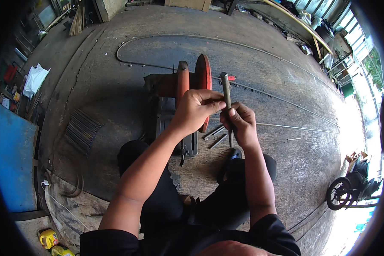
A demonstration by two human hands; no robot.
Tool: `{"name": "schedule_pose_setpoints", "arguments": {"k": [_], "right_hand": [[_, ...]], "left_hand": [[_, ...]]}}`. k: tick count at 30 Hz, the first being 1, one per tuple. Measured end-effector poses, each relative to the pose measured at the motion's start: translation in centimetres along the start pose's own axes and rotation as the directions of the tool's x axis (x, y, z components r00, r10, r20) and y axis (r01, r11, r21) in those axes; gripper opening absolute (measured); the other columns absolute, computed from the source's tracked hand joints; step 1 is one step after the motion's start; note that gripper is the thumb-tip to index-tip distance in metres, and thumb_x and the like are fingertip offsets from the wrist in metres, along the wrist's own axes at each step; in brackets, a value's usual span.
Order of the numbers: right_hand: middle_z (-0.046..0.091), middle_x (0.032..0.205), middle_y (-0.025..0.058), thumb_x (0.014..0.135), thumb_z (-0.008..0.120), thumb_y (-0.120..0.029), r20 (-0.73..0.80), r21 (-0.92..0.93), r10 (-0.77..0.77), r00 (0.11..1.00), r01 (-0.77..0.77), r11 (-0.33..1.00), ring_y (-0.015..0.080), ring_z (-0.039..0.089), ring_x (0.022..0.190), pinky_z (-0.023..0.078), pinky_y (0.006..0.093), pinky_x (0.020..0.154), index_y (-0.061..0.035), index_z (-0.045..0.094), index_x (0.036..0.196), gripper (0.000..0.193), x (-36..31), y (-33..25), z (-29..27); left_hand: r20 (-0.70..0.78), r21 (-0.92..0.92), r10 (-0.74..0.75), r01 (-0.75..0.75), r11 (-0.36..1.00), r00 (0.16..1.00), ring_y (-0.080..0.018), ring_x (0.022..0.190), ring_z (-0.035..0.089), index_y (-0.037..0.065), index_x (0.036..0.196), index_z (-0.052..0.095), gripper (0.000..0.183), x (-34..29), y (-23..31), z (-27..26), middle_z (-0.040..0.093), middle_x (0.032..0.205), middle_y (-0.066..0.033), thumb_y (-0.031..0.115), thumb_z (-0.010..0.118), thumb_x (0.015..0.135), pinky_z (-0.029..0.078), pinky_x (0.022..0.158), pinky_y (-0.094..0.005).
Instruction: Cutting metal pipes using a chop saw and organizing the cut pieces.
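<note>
A short grey metal rod (226, 88) stands nearly upright in front of me, held between both hands. My left hand (196, 110) is closed, its thumb and fingertips pinching the rod's upper half. Just below, my right hand (242, 124) is closed around the rod with the thumb pressed along it. Beyond and left of the hands stands a red cut-off saw (182, 81), with a round red disc-shaped part (203, 68) on its right side; my left hand hides some of it. Short cut rods (218, 141) lie on the floor beside the saw base (192, 145).
A neat row of dark rods (83, 131) lies on the floor at left. A long thin bar (260, 51) loops across the floor beyond the saw. Further out are a blue panel (13, 158), a white bag (36, 80), yellow containers (49, 239) and a motorbike (354, 183).
</note>
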State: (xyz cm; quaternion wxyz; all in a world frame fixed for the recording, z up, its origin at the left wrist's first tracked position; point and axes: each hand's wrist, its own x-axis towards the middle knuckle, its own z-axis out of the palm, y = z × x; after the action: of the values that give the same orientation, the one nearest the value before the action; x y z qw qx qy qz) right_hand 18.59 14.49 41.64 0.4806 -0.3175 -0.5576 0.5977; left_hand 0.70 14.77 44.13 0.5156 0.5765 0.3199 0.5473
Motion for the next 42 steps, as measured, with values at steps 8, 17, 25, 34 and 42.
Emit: {"name": "schedule_pose_setpoints", "arguments": {"k": [8, 17, 25, 34, 42], "right_hand": [[0.062, 0.073, 0.0064, 0.097, 0.050, -0.028, 0.076, 0.099, 0.048, 0.996, -0.056, 0.994, 0.0092, 0.050, 0.059, 0.040, 0.0231, 0.055, 0.0017, 0.062, 0.088, 0.033, 0.7, -0.3, 0.5], [0.063, 0.077, 0.0090, 0.099, 0.044, -0.029, 0.205, 0.248, 0.107, 0.973, -0.158, 0.956, 0.0120, 0.054, 0.063, 0.041, 0.0237, 0.057, 0.0022, 0.060, 0.094, 0.036, 0.5, -1.1, 1.1], [0.058, 0.070, 0.0082, 0.099, 0.043, -0.032, 0.285, 0.452, 0.109, 0.952, -0.234, 0.861, 0.0123, 0.049, 0.059, 0.038, 0.0238, 0.052, 0.0021, 0.058, 0.097, 0.037, 0.6, -0.4, 2.0], [0.053, 0.063, 0.0092, 0.099, 0.041, -0.035, 0.378, 0.595, 0.163, 0.911, -0.375, 0.711, 0.0112, 0.039, 0.046, 0.033, 0.0239, 0.039, 0.0005, 0.054, 0.095, 0.038, 0.7, -0.2, 2.9], [0.054, 0.062, 0.0109, 0.100, 0.038, -0.034, 0.412, 0.662, 0.165, 0.896, -0.419, 0.621, 0.0116, 0.040, 0.045, 0.033, 0.0231, 0.037, -0.0009, 0.054, 0.096, 0.037, 1.0, 0.0, 3.5]], "left_hand": [[0.050, -0.103, -0.046, 0.051, 0.993, 0.998, -0.0125, 0.072, 0.064, -0.005, 0.099, 0.066, 0.017, 0.2, 0.3, -0.6, 0.068, 0.084, -0.0090, 0.004, 0.067, 0.085, 0.054, 0.068, -0.0243], [0.127, -0.258, -0.043, 0.075, 0.963, 0.991, -0.0191, 0.059, 0.064, -0.007, 0.097, 0.063, 0.017, 0.0, 0.6, -0.6, 0.063, 0.071, -0.0100, 0.005, 0.066, 0.085, 0.055, 0.053, -0.0290], [0.085, -0.222, -0.057, 0.074, 0.972, 0.995, -0.0185, 0.053, 0.063, -0.007, 0.094, 0.062, 0.016, -0.3, 1.2, -0.5, 0.060, 0.065, -0.0084, 0.006, 0.067, 0.085, 0.054, 0.050, -0.0281], [0.021, -0.184, -0.006, 0.009, 0.983, 1.000, -0.0115, 0.057, 0.060, -0.003, 0.090, 0.061, 0.014, -0.2, 1.0, -0.9, 0.062, 0.070, -0.0060, 0.008, 0.068, 0.084, 0.051, 0.056, -0.0239], [-0.002, -0.162, 0.000, -0.001, 0.987, 1.000, -0.0079, 0.060, 0.059, 0.000, 0.088, 0.061, 0.015, -0.3, 1.4, -1.2, 0.063, 0.071, -0.0028, 0.011, 0.070, 0.084, 0.047, 0.057, -0.0204]]}}
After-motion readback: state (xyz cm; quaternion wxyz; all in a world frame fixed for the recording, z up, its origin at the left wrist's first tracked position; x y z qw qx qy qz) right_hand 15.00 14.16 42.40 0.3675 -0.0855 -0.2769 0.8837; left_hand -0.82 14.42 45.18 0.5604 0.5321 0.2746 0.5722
